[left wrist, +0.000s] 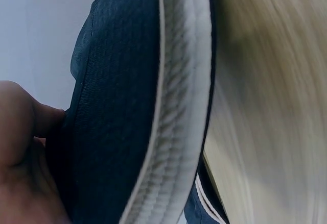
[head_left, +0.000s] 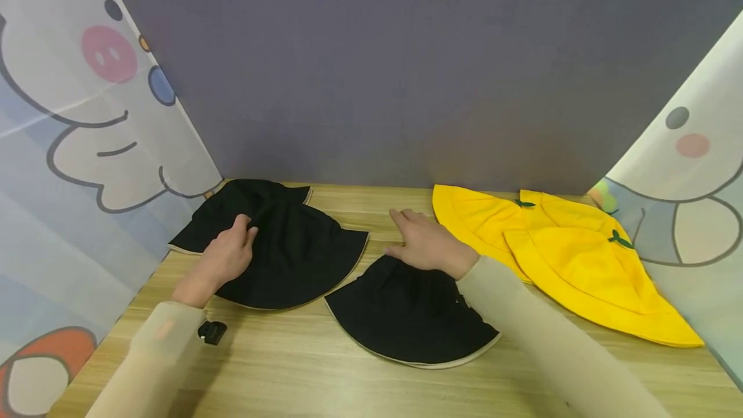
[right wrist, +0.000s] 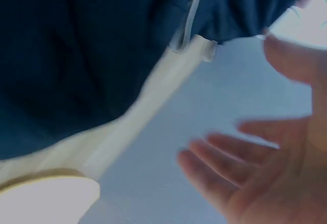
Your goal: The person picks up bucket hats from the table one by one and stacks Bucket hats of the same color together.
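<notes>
My left hand [head_left: 227, 255] pinches the crown of a black bucket hat [head_left: 302, 257] at the left of the table. In the left wrist view the thumb lies on the dark cloth, and the hat's pale stitched brim edge [left wrist: 184, 81] faces the camera. Another black hat [head_left: 200, 224] lies partly under it, toward the back left. My right hand [head_left: 426, 242], fingers spread and fairly straight, hovers at the top of a third black hat [head_left: 412, 315] in the middle. The right wrist view has that hand [right wrist: 265, 168] with nothing between its fingers.
Two yellow hats with green sprouts, one behind [head_left: 470, 218] and one in front [head_left: 586, 269], overlap at the right of the wooden table [head_left: 278, 366]. A grey panel [head_left: 371, 69] stands behind, with cartoon-printed sheets [head_left: 52, 166] at the sides.
</notes>
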### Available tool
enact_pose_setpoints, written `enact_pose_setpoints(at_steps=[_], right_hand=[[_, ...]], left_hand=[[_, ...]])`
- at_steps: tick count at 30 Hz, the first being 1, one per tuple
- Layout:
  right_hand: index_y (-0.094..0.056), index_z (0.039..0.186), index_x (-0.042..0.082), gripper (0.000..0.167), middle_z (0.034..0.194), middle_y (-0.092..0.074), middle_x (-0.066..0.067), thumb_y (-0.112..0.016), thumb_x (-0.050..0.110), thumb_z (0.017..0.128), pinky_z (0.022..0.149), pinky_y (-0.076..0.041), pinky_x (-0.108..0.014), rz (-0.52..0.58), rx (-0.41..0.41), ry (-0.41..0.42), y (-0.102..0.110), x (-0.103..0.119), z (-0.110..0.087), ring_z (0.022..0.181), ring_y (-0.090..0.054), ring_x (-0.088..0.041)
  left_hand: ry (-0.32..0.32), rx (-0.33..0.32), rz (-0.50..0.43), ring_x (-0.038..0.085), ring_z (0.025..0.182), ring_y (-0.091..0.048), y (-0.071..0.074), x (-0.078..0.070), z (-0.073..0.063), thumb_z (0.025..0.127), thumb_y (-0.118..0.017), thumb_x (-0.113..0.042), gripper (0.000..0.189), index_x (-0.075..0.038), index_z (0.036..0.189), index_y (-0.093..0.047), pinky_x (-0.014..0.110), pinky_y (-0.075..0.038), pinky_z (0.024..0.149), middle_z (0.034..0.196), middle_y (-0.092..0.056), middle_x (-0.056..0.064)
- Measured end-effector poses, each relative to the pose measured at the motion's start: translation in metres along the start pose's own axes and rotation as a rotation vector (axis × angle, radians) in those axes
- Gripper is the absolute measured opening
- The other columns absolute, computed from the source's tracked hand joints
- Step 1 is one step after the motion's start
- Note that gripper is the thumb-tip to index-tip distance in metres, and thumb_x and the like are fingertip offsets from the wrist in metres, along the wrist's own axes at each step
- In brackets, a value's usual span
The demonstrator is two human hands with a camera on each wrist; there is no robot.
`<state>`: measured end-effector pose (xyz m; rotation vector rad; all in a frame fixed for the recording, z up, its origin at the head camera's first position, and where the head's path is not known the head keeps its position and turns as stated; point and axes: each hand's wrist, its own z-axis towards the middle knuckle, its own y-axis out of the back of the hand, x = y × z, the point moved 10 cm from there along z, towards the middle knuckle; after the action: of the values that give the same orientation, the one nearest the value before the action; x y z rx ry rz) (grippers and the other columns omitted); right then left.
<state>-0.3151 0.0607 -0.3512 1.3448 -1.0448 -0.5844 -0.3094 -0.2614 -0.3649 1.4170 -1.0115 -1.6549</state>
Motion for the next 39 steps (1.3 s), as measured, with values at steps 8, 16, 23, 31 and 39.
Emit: enact_pose_setpoints(at_steps=[8, 16, 23, 31, 39], right_hand=[[-0.021, 0.162, 0.004, 0.089, 0.164, -0.024, -0.021, -0.062, 0.052, 0.099, 0.118, -0.027, -0.054, 0.118, 0.023, -0.059, -0.010, 0.002, 0.035, 0.151, -0.023, -0.039], [-0.020, 0.163, 0.007, 0.095, 0.166, -0.023, -0.017, -0.066, 0.056, 0.095, 0.119, -0.028, -0.049, 0.113, 0.149, -0.122, -0.042, 0.010, 0.055, 0.152, -0.023, -0.036], [-0.026, 0.160, 0.001, 0.091, 0.162, -0.033, -0.017, -0.064, 0.054, 0.096, 0.119, -0.028, -0.045, 0.035, 0.199, -0.086, -0.056, 0.026, 0.064, 0.149, -0.030, -0.035], [-0.035, 0.158, 0.005, 0.085, 0.155, -0.042, -0.015, -0.070, 0.049, 0.094, 0.111, -0.039, -0.043, -0.005, 0.210, -0.104, -0.072, 0.026, 0.066, 0.141, -0.041, -0.032], [-0.055, 0.139, -0.001, 0.070, 0.116, -0.046, -0.012, -0.078, 0.043, 0.090, 0.085, -0.048, -0.035, 0.026, 0.038, -0.115, -0.059, 0.026, 0.073, 0.102, -0.045, -0.025]], left_hand=[[-0.013, 0.021, -0.017, 0.051, 0.107, -0.062, -0.006, -0.005, 0.004, 0.111, -0.039, -0.020, 0.040, 0.009, 0.139, -0.035, 0.061, -0.049, 0.085, 0.126, -0.056, 0.040], [-0.005, 0.116, -0.041, 0.056, 0.127, -0.048, -0.020, -0.011, 0.005, 0.106, -0.055, -0.027, 0.061, 0.009, 0.147, -0.027, 0.065, -0.040, 0.102, 0.142, -0.043, 0.042], [-0.050, 0.145, -0.053, 0.056, 0.132, -0.043, -0.024, -0.013, 0.004, 0.103, -0.061, -0.028, 0.070, 0.005, 0.152, -0.022, 0.066, -0.038, 0.104, 0.147, -0.038, 0.041], [-0.064, 0.224, -0.054, 0.056, 0.137, -0.036, -0.031, -0.012, 0.000, 0.095, -0.073, -0.033, 0.091, -0.002, 0.158, -0.015, 0.067, -0.034, 0.107, 0.152, -0.033, 0.039], [-0.078, 0.191, -0.018, 0.056, 0.133, -0.042, -0.026, -0.016, 0.001, 0.094, -0.076, -0.021, 0.088, -0.010, 0.159, -0.017, 0.067, -0.037, 0.104, 0.149, -0.040, 0.037]])
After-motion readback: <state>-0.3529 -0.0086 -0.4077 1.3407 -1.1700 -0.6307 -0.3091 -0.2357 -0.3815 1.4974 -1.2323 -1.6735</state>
